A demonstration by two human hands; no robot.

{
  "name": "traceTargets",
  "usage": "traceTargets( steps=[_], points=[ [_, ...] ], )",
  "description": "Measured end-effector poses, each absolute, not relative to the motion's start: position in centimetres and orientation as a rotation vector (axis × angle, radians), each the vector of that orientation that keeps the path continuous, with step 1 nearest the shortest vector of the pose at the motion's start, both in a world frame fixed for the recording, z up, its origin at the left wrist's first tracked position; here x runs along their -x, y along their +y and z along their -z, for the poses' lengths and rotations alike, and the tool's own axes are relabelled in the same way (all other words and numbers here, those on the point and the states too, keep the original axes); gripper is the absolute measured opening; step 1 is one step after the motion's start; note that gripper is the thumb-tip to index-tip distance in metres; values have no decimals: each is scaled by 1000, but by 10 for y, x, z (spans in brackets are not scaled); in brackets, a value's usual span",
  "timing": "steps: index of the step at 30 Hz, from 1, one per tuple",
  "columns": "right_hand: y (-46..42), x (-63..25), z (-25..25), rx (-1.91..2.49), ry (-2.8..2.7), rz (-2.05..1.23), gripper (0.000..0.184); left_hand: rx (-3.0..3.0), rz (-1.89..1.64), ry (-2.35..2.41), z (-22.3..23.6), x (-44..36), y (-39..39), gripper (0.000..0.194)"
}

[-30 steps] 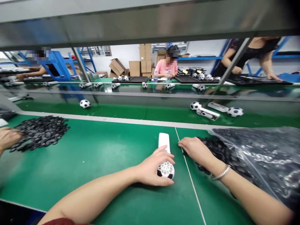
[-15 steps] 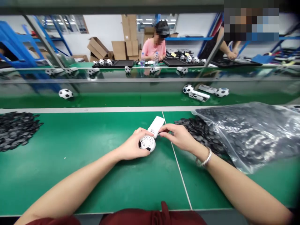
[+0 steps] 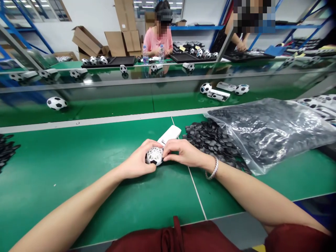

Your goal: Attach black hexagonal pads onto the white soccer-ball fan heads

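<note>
My left hand (image 3: pixel 138 159) is closed around a white soccer-ball-shaped piece (image 3: pixel 154 155) with an open lattice on top and a few black patches on its side. A white flat handle (image 3: pixel 170 134) extends from the ball toward the far right, lying low over the green table. At the ball's right side, my right hand (image 3: pixel 182 152) has its thumb and forefinger pinched together against it. Whatever sits between those fingertips is hidden. Beyond the right hand spreads a pile of small black pieces (image 3: pixel 210 138).
A clear plastic bag (image 3: pixel 273 129) of black pieces lies at the right. More black pieces (image 3: pixel 6 148) are at the left edge. On the lower green strip beyond rest a soccer ball piece (image 3: pixel 56 103) and several white-handled ones. Two people work across the line.
My right hand has moved left from beside the handle to the ball's side, fingertips now touching it. The camera view has shifted and tilted. My left hand still grips the ball.
</note>
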State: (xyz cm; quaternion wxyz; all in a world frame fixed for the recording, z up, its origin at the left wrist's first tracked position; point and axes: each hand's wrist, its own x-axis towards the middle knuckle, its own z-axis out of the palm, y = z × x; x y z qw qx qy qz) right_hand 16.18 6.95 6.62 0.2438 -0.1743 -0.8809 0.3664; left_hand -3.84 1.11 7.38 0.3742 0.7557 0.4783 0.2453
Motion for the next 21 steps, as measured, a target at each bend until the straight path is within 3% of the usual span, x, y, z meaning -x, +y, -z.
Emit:
traceTargets(
  steps=[14,21],
  points=[
    [70,-157,-60,460,-2329,-990,3,-1923,-804,1321,-68,28,9,33],
    [71,-154,-58,694,-2309,-1021,23,-1941,-823,1358,-67,22,6,30]
  ],
)
